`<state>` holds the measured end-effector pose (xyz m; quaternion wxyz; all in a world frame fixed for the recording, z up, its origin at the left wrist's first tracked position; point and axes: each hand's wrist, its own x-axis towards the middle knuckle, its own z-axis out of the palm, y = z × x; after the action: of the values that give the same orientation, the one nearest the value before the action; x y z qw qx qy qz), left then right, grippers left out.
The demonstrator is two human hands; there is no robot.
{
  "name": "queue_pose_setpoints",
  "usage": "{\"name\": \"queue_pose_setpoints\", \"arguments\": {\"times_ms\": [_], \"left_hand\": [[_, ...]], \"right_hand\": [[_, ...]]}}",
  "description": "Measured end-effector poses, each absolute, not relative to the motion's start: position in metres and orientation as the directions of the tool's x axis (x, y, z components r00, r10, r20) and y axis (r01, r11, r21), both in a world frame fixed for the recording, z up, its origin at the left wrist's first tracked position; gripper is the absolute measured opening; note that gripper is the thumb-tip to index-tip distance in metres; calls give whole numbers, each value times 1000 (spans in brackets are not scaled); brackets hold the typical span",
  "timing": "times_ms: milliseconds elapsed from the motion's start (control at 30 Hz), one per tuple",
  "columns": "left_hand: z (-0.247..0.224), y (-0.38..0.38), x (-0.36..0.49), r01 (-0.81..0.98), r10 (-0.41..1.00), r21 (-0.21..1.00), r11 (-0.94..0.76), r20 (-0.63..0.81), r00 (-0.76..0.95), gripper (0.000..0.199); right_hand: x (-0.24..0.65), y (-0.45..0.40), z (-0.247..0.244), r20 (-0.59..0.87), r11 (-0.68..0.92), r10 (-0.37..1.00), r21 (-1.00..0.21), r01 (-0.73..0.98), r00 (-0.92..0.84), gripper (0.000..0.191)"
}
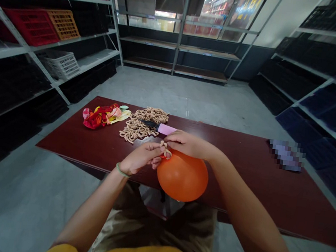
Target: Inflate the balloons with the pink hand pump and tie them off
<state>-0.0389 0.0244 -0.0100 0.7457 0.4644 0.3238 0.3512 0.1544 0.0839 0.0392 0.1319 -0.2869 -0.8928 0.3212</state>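
Observation:
An inflated orange balloon (182, 177) is in front of me, over the table's near edge, its knotted end pointing left. My left hand (143, 156) pinches that end together with a short piece of beige cord (167, 154). Across the balloon's top lies my right hand (192, 145), its bent fingers at the upper end of the cord; its fingertips are partly hidden. Just beyond my hands is a pink cylinder with a black end (166, 130). The black part rests on a heap of beige cord (139, 128).
Limp balloons (104, 116) in several colours lie at the table's (241, 177) left. A blurred flat object (286, 155) is on its right. Metal shelves (178, 47) stand behind; crates, including a red crate (32, 25), fill the left shelves. Dark crates (309, 91) line the right.

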Motion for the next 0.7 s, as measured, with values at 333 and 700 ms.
{"name": "queue_pose_setpoints", "arguments": {"times_ms": [333,700], "left_hand": [[-14,27,-31,-413,892,832,371,-195,409,33],[-18,27,-17,-472,943,839,270,-132,304,27]], "right_hand": [[167,43,52,354,719,695,-364,592,-626,19],[176,28,37,450,703,704,-332,629,-549,13]]}}
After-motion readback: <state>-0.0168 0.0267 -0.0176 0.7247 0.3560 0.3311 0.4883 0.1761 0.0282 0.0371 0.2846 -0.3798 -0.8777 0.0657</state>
